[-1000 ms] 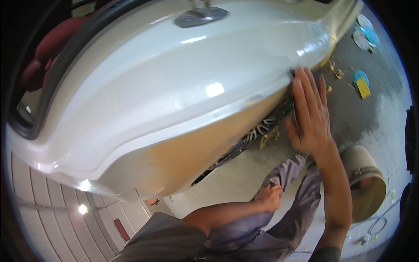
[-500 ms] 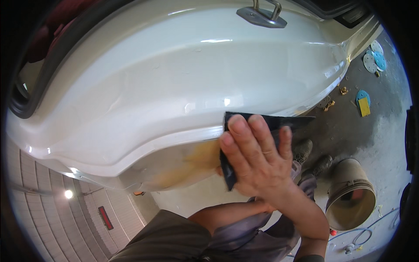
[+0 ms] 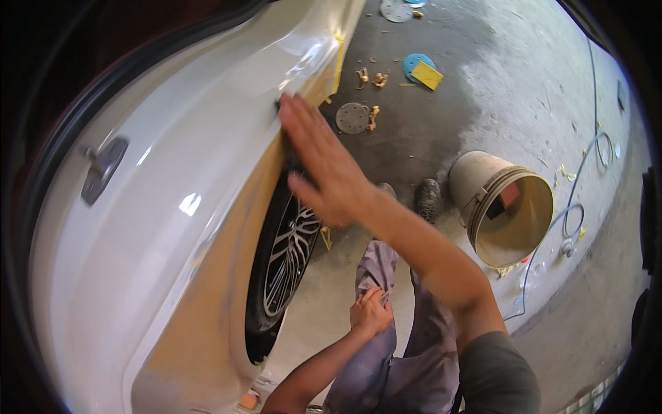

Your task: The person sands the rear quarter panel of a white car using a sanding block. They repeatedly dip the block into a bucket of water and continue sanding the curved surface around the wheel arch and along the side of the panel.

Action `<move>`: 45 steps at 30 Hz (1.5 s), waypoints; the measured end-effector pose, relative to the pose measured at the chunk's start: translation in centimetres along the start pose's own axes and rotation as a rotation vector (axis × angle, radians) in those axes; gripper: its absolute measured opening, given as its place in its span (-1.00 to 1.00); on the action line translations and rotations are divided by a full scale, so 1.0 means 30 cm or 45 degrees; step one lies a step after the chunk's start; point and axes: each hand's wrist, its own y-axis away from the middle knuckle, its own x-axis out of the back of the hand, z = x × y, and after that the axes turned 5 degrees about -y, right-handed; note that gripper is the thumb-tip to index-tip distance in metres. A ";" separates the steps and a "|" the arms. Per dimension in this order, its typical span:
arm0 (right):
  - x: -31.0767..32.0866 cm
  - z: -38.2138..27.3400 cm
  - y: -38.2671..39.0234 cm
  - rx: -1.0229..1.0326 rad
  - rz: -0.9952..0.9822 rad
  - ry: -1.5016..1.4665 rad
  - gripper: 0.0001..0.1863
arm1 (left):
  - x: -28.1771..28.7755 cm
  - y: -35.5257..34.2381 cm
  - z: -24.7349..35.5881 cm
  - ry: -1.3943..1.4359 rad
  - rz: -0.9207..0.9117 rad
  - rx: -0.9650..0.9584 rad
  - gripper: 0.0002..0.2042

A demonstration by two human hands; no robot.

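Fingers of the right hand [image 3: 324, 169] are held flat and together, pressed against a dark sanding sheet [image 3: 288, 148] that is pinned to the white car body panel [image 3: 158, 228] at the edge of the wheel arch; only a sliver of the sheet is seen beneath the palm. Nearer, the left hand [image 3: 370, 312] is rested on the grey trouser leg [image 3: 386, 359], its fingers curled loosely on the fabric with nothing else in them.

Along the arch a broad tan band of filler or primer [image 3: 227, 276] is seen dulled and bare of paint, so the rubbing down is judged well begun. The glossy white above it appears untouched, and no fresh coat is seen anywhere.

Below the arch a black tyre with a spoked alloy wheel [image 3: 286, 255] is visible. To the right, a cream plastic bucket [image 3: 507, 207] lies on its side on the concrete floor [image 3: 441, 124], with a dark square label and a reddish one inside. Farther off, a grey round sanding disc [image 3: 352, 118], a blue disc [image 3: 414, 65] and a yellow rectangular pad [image 3: 427, 74] are scattered.
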 end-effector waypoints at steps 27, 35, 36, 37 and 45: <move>0.900 0.703 1.778 -1.614 0.442 0.453 -0.58 | 0.112 -0.015 0.061 -0.260 -0.041 -0.128 -0.59; 0.915 0.144 1.389 -1.260 1.009 -0.766 -0.72 | 0.068 0.050 0.022 -0.203 0.036 -0.143 -0.58; 0.878 0.043 1.282 -1.172 1.053 -0.852 -0.73 | 0.064 0.065 0.014 -0.218 0.046 -0.161 -0.58; 0.819 -0.043 1.166 -1.034 0.993 -0.739 -0.71 | 0.059 0.077 0.005 -0.231 0.041 -0.148 -0.58; 0.085 -0.226 0.296 -0.680 0.636 -1.435 -0.25 | 0.027 0.042 -0.145 -0.330 -0.143 -0.015 -0.55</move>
